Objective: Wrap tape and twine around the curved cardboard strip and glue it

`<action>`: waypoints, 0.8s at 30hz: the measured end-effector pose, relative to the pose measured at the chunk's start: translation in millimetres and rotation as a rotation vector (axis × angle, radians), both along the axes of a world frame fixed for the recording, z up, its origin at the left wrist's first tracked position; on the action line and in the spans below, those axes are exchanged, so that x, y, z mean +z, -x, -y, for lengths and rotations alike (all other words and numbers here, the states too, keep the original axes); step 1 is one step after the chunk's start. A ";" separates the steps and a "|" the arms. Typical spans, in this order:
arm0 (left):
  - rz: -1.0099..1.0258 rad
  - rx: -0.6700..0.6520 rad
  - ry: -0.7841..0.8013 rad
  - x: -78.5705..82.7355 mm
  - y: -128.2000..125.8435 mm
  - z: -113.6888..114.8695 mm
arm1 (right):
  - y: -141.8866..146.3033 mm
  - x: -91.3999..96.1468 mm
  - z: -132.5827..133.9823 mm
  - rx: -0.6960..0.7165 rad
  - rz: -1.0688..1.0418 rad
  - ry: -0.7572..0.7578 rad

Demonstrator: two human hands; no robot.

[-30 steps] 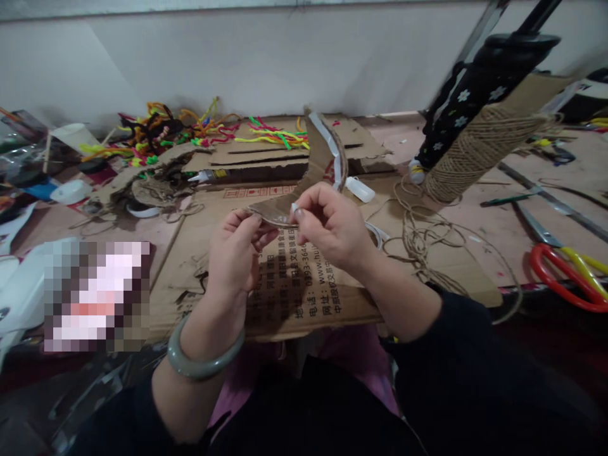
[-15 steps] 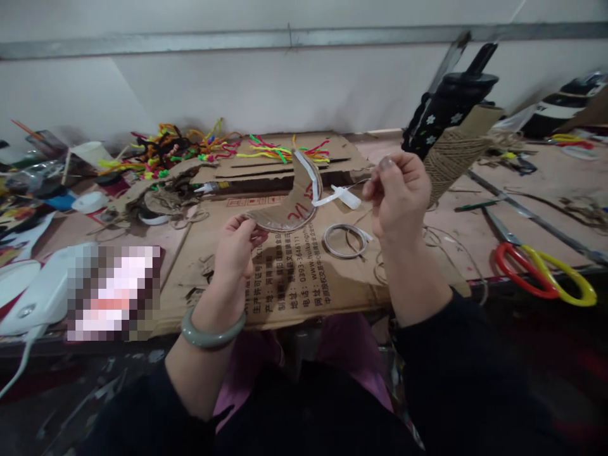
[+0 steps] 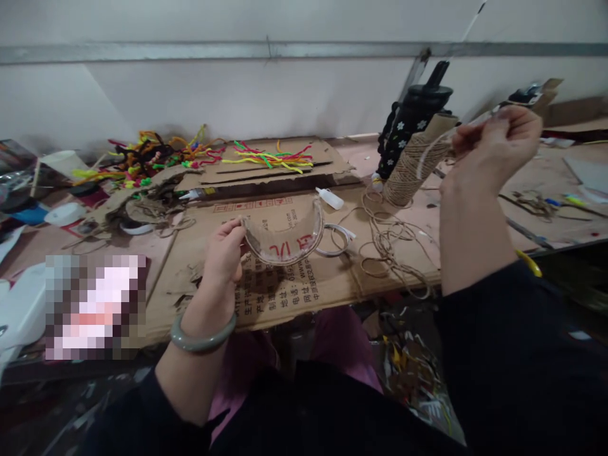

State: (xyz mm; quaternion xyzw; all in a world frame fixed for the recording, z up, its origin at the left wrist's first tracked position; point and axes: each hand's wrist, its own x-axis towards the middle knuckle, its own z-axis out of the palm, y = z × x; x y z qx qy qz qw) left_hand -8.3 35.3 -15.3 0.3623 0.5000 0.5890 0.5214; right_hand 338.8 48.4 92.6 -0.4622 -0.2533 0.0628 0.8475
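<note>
My left hand (image 3: 223, 253) pinches one tip of a crescent-shaped cardboard piece (image 3: 285, 249), which is held above the printed cardboard sheet (image 3: 190, 278). Clear, shiny tape shows along the crescent's outer edge. Raised to the right, my right hand (image 3: 498, 149) has its fingers closed on a thin white tape backing strip (image 3: 430, 152), which curls down in front of a cone of twine (image 3: 411, 174). Just behind the crescent's right tip lie a narrow roll of tape (image 3: 337, 252) and a small white bottle (image 3: 331, 199).
Loose twine (image 3: 392, 253) tangles over the sheet's right side. A black flowered bottle (image 3: 415, 120) stands behind the cone. Colourful fuzzy stems (image 3: 270, 157) lie at the back, with paint pots (image 3: 66, 214) to the left. A blurred-out object (image 3: 97, 310) rests front left.
My right hand has moved right and up, and the white strip has come away from the crescent. The crescent has tipped so both its points face upward. The view has shifted.
</note>
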 end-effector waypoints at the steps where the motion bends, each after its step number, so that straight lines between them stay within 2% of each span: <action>1: -0.002 -0.012 -0.001 -0.3 0.2 -0.1 | -10.6 -0.5 -1.1 -0.003 0.043 0.057; 3: 0.002 -0.029 0.010 0.4 0.0 0.4 | -29.3 -4.9 -2.4 -0.002 0.242 0.337; 5: 0.014 -0.012 0.025 2.5 -1.2 1.5 | -39.9 -11.8 -1.0 -0.054 0.591 0.662; 6: 0.018 0.004 0.025 3.6 -1.9 2.1 | -40.3 -15.4 0.9 -0.092 0.764 0.765; 8: 0.016 0.034 0.017 5.0 -3.2 3.4 | -28.9 -22.3 6.0 -0.132 1.000 0.824; 10: 0.019 0.022 0.005 4.7 -4.1 4.5 | -1.1 -28.9 11.5 -0.084 1.063 0.752; 11: 0.025 -0.001 0.006 4.1 -4.4 5.0 | 17.9 -32.3 13.9 0.007 1.067 0.706; 12: 0.031 -0.038 0.010 3.4 -4.7 5.7 | 39.1 -35.8 16.1 0.163 1.072 0.663; 15: 0.035 -0.176 0.011 2.7 -5.8 8.8 | 103.6 -47.3 21.2 0.788 0.972 0.674; 17: 0.013 -0.242 0.002 4.0 -6.9 11.5 | 136.6 -54.8 22.7 1.022 0.908 0.693; 20: -0.017 -0.256 -0.009 6.5 -8.6 14.4 | 162.0 -63.5 22.5 1.264 0.746 0.764; 24: -0.037 -0.295 0.003 6.5 -9.7 14.2 | 167.0 -69.4 21.0 1.352 0.529 0.785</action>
